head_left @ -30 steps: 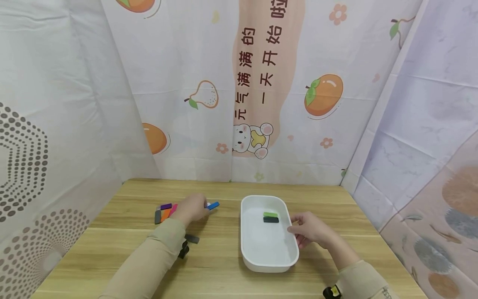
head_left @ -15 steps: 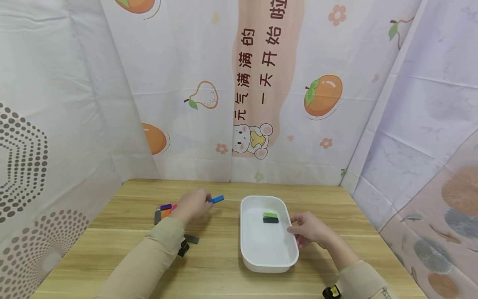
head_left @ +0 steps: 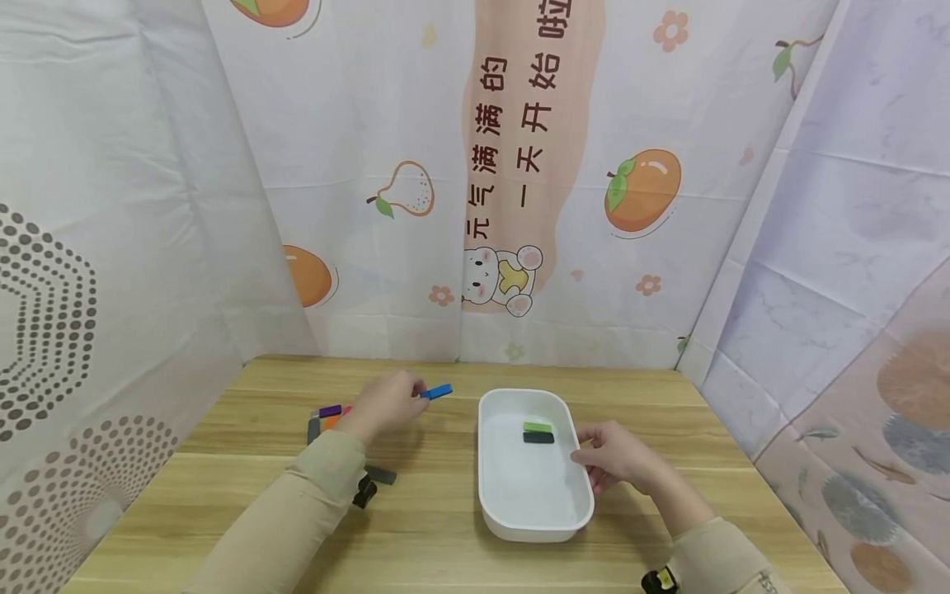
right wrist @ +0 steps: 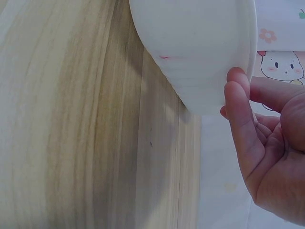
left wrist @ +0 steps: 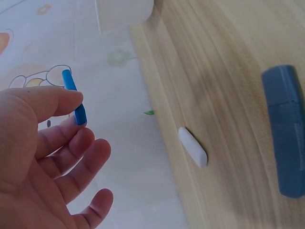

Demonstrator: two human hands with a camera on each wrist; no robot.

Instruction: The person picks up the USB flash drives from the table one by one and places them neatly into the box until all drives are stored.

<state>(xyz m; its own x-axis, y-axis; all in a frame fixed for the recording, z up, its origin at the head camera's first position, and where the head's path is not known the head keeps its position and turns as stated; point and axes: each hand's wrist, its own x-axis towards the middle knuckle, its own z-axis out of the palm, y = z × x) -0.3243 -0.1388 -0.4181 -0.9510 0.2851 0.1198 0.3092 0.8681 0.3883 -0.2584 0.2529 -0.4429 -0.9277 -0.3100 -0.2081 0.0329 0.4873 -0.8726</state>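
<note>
Between thumb and fingers, my left hand (head_left: 387, 404) pinches a short blue capped marker (head_left: 438, 392), raised over the far left part of the table. In the left wrist view the blue marker (left wrist: 69, 80) sticks out past the thumb, and the other fingers are loosely bent. My right hand (head_left: 619, 452) grips the right rim of a white rectangular container (head_left: 530, 495), thumb at the rim and fingers along the outer wall. Inside it lie a green marker (head_left: 538, 426) and a black marker (head_left: 538, 437), side by side.
Left of the left hand lie purple (head_left: 330, 410), orange (head_left: 329, 422) and grey (head_left: 313, 430) markers, partly hidden. A dark grey marker (head_left: 382, 474) lies beside the left wrist. A small white piece (left wrist: 193, 147) rests on the wooden table (head_left: 438, 536). Printed curtains (head_left: 371, 272) stand behind.
My left hand has lifted and shifted slightly right and away with the blue marker in its fingers. The right hand and the container have stayed still.
</note>
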